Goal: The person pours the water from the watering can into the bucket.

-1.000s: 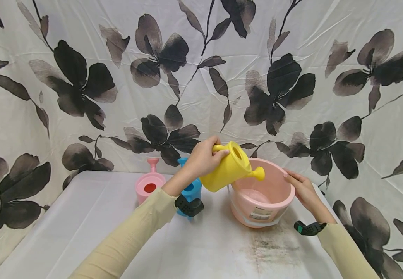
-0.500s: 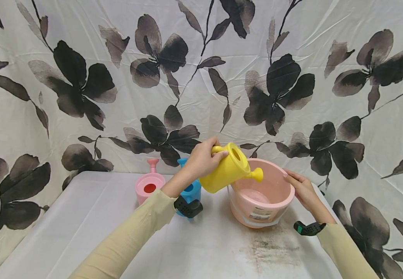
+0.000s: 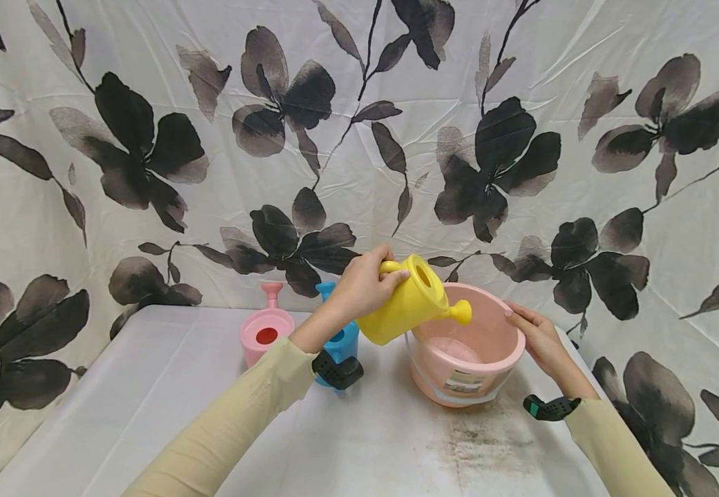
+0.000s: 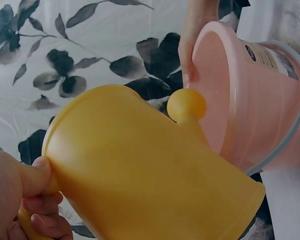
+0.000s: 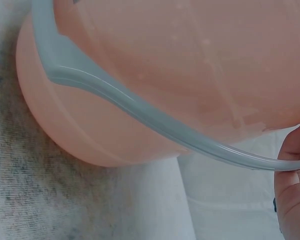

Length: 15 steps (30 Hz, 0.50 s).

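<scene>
My left hand (image 3: 364, 284) grips the handle of a yellow watering can (image 3: 404, 304), also large in the left wrist view. The can is tilted to the right, its round spout head (image 4: 186, 105) over the mouth of a pink bucket (image 3: 465, 369). No water shows leaving the spout. On the bucket's right side my right hand (image 3: 542, 339) holds the rim, thumb at the inner edge and fingers outside. The bucket stands upright with its grey handle (image 5: 155, 120) hanging down. Some right-hand fingers (image 5: 295, 180) appear at the right wrist view's edge.
A pink watering can (image 3: 266, 328) and a blue watering can (image 3: 343, 342) stand to the left, both partly behind my left arm. The white table (image 3: 166, 386) has a dark stain (image 3: 486, 442) in front of the bucket. A floral cloth (image 3: 359, 159) hangs behind.
The yellow watering can shifts very slightly left and back while staying tilted over the bucket. Both hands keep their holds, and the bucket stays in place.
</scene>
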### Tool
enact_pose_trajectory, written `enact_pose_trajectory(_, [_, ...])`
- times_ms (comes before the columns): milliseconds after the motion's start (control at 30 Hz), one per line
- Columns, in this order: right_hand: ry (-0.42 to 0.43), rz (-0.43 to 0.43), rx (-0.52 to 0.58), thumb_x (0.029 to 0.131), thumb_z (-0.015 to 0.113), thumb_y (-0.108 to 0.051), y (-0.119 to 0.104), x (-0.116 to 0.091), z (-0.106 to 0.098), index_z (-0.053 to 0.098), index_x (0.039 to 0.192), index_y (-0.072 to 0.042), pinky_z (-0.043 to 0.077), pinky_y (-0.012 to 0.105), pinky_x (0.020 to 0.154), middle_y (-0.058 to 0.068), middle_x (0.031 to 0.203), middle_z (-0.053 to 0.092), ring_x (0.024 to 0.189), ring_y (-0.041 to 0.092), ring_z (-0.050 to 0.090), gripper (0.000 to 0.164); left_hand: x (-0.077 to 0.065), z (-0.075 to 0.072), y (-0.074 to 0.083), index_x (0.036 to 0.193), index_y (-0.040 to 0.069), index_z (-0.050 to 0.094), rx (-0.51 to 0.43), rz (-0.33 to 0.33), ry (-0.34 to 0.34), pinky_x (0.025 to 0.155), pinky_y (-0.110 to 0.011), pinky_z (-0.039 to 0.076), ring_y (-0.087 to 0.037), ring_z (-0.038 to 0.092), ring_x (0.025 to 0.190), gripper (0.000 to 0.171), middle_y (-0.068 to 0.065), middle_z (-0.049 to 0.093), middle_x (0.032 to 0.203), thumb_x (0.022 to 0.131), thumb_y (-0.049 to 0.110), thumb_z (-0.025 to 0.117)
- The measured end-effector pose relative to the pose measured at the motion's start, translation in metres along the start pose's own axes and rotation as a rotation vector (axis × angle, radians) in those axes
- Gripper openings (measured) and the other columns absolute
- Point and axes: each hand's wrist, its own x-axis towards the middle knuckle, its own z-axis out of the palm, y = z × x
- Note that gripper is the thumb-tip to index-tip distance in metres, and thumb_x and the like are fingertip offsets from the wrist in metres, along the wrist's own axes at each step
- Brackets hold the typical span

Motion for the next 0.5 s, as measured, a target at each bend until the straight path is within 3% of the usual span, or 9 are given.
enact_pose_trajectory(500, [0.004,0.003,0.008,0.099,0.052,-0.031,0.0008,0.0004,-0.0004,0.024,0.147,0.009,0.048,0.009,0.081,-0.029,0.100,0.054,0.095,-0.015,0.055,0.068,0.0004,0.0031,-0.0019,0.089,0.009,0.051,0.017,-0.005,0.003,0.056,-0.023,0.038,-0.017,0.049,0.063,0.023,-0.002,0.043,0.068,0.093,0.027,0.063])
